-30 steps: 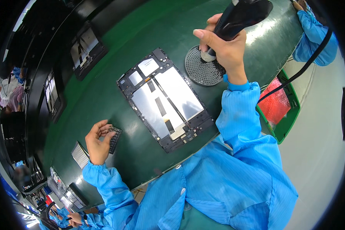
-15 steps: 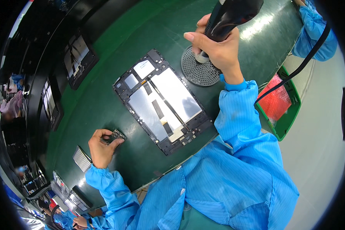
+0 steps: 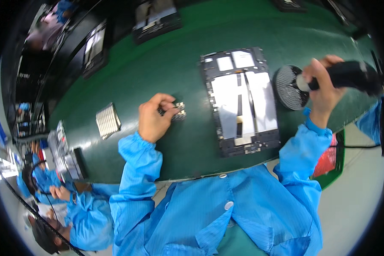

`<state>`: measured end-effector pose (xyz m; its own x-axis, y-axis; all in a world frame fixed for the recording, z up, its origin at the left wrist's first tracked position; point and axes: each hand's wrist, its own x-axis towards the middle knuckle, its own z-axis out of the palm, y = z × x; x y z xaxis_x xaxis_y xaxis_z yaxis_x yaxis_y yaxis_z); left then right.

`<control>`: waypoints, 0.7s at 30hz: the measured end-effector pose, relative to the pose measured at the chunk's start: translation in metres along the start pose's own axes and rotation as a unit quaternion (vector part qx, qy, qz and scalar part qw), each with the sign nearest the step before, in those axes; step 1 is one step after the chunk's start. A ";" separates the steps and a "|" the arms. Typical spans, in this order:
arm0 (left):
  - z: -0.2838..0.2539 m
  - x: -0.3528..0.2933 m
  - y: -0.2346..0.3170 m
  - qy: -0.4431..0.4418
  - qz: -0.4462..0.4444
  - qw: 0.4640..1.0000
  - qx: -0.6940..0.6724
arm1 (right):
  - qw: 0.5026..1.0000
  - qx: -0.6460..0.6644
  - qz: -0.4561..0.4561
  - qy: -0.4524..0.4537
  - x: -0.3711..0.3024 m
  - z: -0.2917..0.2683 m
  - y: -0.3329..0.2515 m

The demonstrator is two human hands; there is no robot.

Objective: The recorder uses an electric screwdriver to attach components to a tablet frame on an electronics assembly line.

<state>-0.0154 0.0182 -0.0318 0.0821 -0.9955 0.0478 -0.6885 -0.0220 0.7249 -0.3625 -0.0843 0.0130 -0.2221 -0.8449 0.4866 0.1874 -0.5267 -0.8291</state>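
My left hand [image 3: 154,118] pinches a small circuit board [image 3: 181,112] between thumb and fingers, low over the green table. My right hand [image 3: 326,91] is wrapped round a black corded handheld tool [image 3: 354,77] that looks like a heat gun, lying tilted to the right. Its pale nozzle [image 3: 302,83] is at a round grey perforated disc [image 3: 286,94]; whether they touch is unclear. Between my hands lies an opened tablet housing [image 3: 265,102], black-framed with silvery panels and dark strips. Motion blurs the right hand and tool somewhat.
A stack of ribbed pale metal pieces [image 3: 108,121] lies left of my left hand. Other tablet housings [image 3: 158,19] stand along the far edge. A green bin [image 3: 340,160] with red wrapped material [image 3: 326,161] is at the lower right. Another person [image 3: 87,219] works at the lower left.
The view has swung round, so the table and housing appear more upright. The tool has tipped from upward to rightward in my right hand. My left hand still pinches the circuit board.
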 end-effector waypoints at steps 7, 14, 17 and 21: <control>-0.020 -0.013 0.011 0.005 0.164 0.984 0.072 | 0.980 0.108 0.001 -0.166 -0.019 0.065 -0.014; 0.020 -0.018 0.007 -0.072 0.127 0.982 -0.117 | 0.965 0.124 0.064 -0.224 -0.026 0.149 0.004; 0.014 -0.011 -0.011 0.043 0.140 0.989 -0.030 | 0.957 0.075 0.053 -0.275 -0.025 0.158 0.019; 0.000 -0.018 -0.010 0.081 0.028 0.995 -0.054 | 0.953 0.072 0.069 -0.287 -0.028 0.161 0.026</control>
<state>-0.0101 0.0360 -0.0402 0.1659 -0.9668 0.1944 -0.6149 0.0527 0.7868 -0.1969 -0.0893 0.0225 0.3670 -0.7965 0.4805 0.3162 -0.3789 -0.8697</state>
